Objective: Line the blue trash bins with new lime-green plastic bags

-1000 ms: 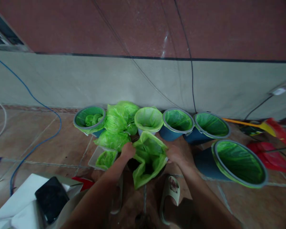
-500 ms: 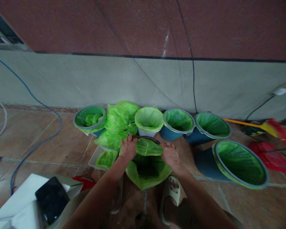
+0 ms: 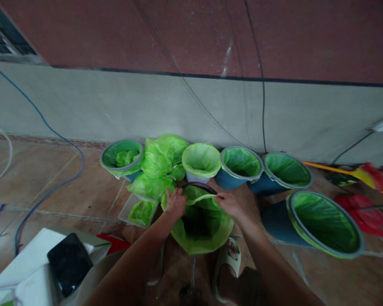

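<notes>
Right in front of me stands a bin lined with a green trash bag (image 3: 199, 244), its mouth wide and its inside dark. A dark curved rim (image 3: 198, 185) shows behind the bag's far edge. My left hand (image 3: 176, 201) is closed on the bag's edge at the left, thumb toward the rim. At the far right edge, my right hand (image 3: 228, 204) pinches the bag, fingers curled over the plastic. Between the hands the bag's far edge runs taut. The bin's walls are mostly hidden by the bag.
Lined bins, including a white bin (image 3: 201, 159) and a large blue bin (image 3: 276, 219), stand near the wall. Bunched green bags (image 3: 159, 157) lie beside a clear tray (image 3: 126, 212). A phone (image 3: 69, 263) rests on a white box (image 3: 28, 250). A blue cable (image 3: 55, 183) crosses the floor.
The flap of bag between my hands has been drawn up toward the dark rim, and the mouth looks wider. My right hand has gone from spread fingers to a pinch.
</notes>
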### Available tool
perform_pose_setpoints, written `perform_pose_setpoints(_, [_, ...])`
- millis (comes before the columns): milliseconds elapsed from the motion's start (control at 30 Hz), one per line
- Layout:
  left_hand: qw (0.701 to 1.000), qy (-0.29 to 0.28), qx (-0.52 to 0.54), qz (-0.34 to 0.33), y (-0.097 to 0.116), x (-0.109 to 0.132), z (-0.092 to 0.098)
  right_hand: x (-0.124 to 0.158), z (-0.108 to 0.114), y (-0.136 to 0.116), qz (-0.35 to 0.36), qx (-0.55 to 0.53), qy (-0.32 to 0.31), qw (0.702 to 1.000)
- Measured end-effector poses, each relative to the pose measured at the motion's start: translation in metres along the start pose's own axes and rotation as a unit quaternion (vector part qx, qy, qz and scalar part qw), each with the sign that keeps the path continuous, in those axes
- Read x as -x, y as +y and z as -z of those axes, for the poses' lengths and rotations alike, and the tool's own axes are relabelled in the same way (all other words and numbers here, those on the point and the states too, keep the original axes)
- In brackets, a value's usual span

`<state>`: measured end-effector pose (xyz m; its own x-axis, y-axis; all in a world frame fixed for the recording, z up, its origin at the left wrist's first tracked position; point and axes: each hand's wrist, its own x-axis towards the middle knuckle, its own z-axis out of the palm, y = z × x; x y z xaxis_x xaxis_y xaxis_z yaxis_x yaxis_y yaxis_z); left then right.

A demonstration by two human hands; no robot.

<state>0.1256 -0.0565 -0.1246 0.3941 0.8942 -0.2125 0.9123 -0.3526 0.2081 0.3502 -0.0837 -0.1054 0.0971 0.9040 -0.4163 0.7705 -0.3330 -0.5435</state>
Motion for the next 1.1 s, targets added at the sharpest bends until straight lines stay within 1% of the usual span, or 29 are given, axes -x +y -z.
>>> perform_pose_setpoints(67, [1.0,0.005,0.01,0.009,-0.001,-0.003,0.001,0.001,0.005,0.002,-0.025,0.027,0.009,0.999])
perform_pose_setpoints(167, [1.0,0.008,0.026,0.009,0.001,-0.008,0.009,0.005,0.005,-0.001,-0.046,0.113,0.058,0.991])
perform_pose_setpoints(200, [0.999,0.011,0.032,0.003,0.003,-0.009,0.013,0.006,0.004,-0.004,-0.033,0.127,0.078,0.988])
perform_pose_setpoints(233, [0.999,0.015,0.037,-0.008,0.005,-0.009,0.017,0.007,0.002,-0.007,-0.005,0.13,0.093,0.987])
perform_pose_setpoints(300, [0.998,0.029,0.042,-0.033,0.011,-0.008,0.027,0.008,-0.002,-0.016,0.077,0.116,0.11,0.984])
perform_pose_setpoints(367, [0.997,0.044,0.037,-0.054,0.018,-0.004,0.035,0.007,-0.005,-0.023,0.139,0.098,0.122,0.978])
perform_pose_setpoints(467, [0.996,0.056,0.022,-0.068,0.025,0.004,0.046,0.006,-0.006,-0.03,0.174,0.085,0.148,0.97])
perform_pose_setpoints(567, [0.997,0.044,0.006,-0.057,0.025,0.01,0.054,0.007,-0.004,-0.029,0.17,0.074,0.164,0.969])
perform_pose_setpoints(700, [1.0,0.027,-0.013,-0.007,0.017,0.012,0.062,0.011,0.002,-0.026,0.134,0.096,0.175,0.971])
perform_pose_setpoints(833, [0.999,0.01,-0.036,0.04,0.008,0.011,0.066,0.016,0.005,-0.031,0.106,0.126,0.182,0.969])
perform_pose_setpoints(900, [0.997,0.025,-0.057,0.051,0.007,0.012,0.068,0.019,0.005,-0.035,0.103,0.139,0.187,0.967])
perform_pose_setpoints(967, [0.995,0.067,-0.068,0.036,0.01,0.013,0.069,0.021,0.004,-0.039,0.116,0.144,0.192,0.964])
perform_pose_setpoints(1033, [0.993,0.107,-0.058,-0.002,0.016,0.014,0.07,0.024,0.001,-0.042,0.146,0.141,0.198,0.959])
perform_pose_setpoints(1100, [0.991,0.119,-0.039,-0.039,0.023,0.013,0.069,0.026,-0.002,-0.046,0.174,0.133,0.206,0.954])
